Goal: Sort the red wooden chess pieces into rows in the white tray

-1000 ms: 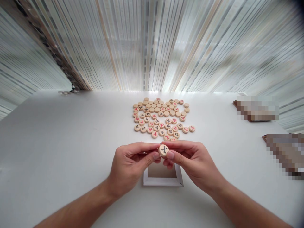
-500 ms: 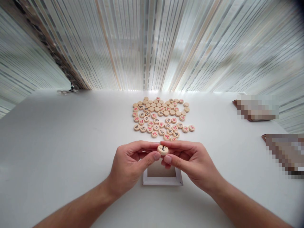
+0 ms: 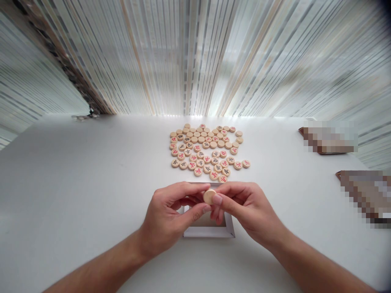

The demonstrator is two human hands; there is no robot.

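Note:
A round wooden xiangqi piece [image 3: 209, 196] is held up over the box, its plain, unmarked face towards me. My right hand [image 3: 244, 207] pinches it, with the thumb lying on its right side. Around its left edge curve the index finger and thumb of my left hand [image 3: 171, 211], the fingertips at its upper and lower rim. Directly beneath both hands stands a shallow white open box [image 3: 209, 232], partly hidden by them. Beyond the box lies a spread of wooden xiangqi pieces [image 3: 198, 171], some with red or black characters upward, others blank side up.
The pieces rest on a white table [image 3: 91, 195]. Two brown objects, partly blurred out, stand at the right: one farther back [image 3: 332, 149], one nearer [image 3: 351, 191]. A striped string curtain [image 3: 165, 57] hangs along the table's far edge.
The held piece has turned over: its black character faced me before, and now a blank face does. My left index finger and thumb have spread farther apart around it.

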